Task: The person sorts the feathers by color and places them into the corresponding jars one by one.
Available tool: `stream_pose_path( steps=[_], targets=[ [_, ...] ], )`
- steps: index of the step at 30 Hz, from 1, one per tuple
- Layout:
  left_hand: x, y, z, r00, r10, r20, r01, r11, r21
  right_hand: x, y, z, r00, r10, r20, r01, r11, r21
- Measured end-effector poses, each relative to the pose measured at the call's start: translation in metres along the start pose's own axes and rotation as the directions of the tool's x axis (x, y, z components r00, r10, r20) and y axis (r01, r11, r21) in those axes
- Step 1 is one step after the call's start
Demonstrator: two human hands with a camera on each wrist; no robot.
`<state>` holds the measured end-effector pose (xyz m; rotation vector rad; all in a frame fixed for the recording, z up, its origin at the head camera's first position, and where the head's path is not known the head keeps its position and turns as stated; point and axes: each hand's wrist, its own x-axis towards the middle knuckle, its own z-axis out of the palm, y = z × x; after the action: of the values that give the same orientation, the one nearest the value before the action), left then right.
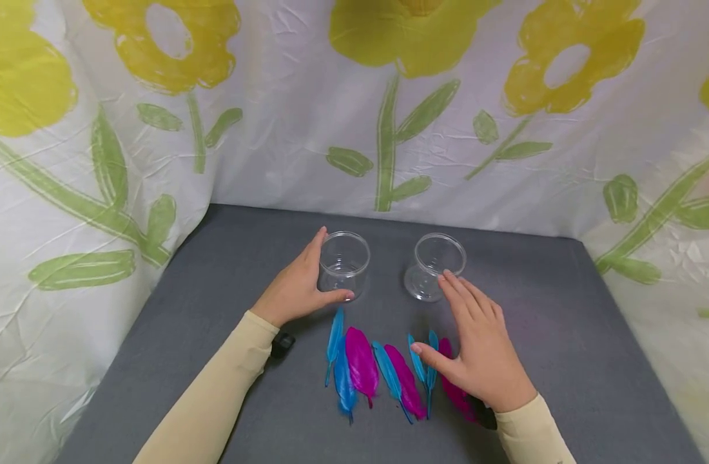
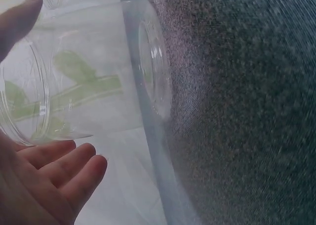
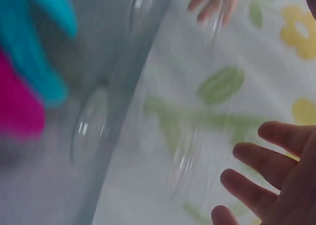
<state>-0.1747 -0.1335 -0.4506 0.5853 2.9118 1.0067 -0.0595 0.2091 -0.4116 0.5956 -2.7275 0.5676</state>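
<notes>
Here, blue and magenta feathers (image 1: pixel 361 361) are lying nearest. Above their three-o'clock end, the right hand (image 1: pixel 482 348) is spreading relaxed fingers. At eleven o'clock, the left hand (image 1: pixel 296 285) is framing a clear jar (image 1: pixel 344 267), fingers unclenched; another jar (image 1: pixel 431 269) is standing at one, before a flowered curtain (image 1: pixel 291 142).

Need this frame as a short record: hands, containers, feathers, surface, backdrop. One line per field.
left_hand: spread around the side of the left jar; firmness of contact unclear
right_hand: fingers extended beside the right jar; no grip seen
left_jar: clear, upright
right_jar: clear, upright
magenta_feathers: three visible, rightmost partly hidden by the right hand
blue_feathers: five visible, lighter and darker shades
feather_position: row on the near side of the jars
table: dark grey
backdrop: white cloth, yellow flowers, green leaves
</notes>
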Motion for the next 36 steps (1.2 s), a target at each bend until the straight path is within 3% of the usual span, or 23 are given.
stream_pose_path(
  steps=[4, 8, 14, 17, 22, 30, 36],
  targets=[
    [0.001, -0.003, 0.003, 1.0, 0.004, -0.004, -0.004, 1.0, -0.021, 0.007, -0.028, 0.012, 0.996, -0.076, 0.055, 0.077, 0.997, -0.012],
    [0.001, -0.007, 0.004, 1.0, 0.003, 0.004, -0.003, 0.999, -0.048, 0.014, -0.057, 0.029, 0.978, -0.184, 0.096, 0.185, 0.983, -0.002],
    [0.001, -0.012, 0.003, 0.999, 0.031, 0.006, -0.031, 0.996, -0.08, 0.023, -0.092, 0.058, 0.91, -0.388, 0.142, 0.388, 0.921, 0.032],
    [0.003, -0.012, 0.003, 0.998, 0.053, 0.012, -0.052, 0.995, -0.089, 0.026, -0.102, 0.071, 0.877, -0.446, 0.181, 0.446, 0.894, 0.043],
    [0.002, -0.011, 0.002, 0.999, 0.052, 0.018, -0.05, 0.996, -0.079, 0.027, -0.111, 0.086, 0.828, -0.488, 0.275, 0.495, 0.868, 0.048],
    [0.001, -0.008, 0.004, 0.999, 0.054, 0.0, -0.054, 0.996, -0.066, 0.031, -0.11, 0.091, 0.807, -0.495, 0.323, 0.521, 0.853, 0.007],
    [0.0, -0.008, 0.003, 0.998, 0.061, -0.014, -0.062, 0.996, -0.062, 0.036, -0.107, 0.095, 0.768, -0.54, 0.344, 0.598, 0.797, -0.084]
  ],
)
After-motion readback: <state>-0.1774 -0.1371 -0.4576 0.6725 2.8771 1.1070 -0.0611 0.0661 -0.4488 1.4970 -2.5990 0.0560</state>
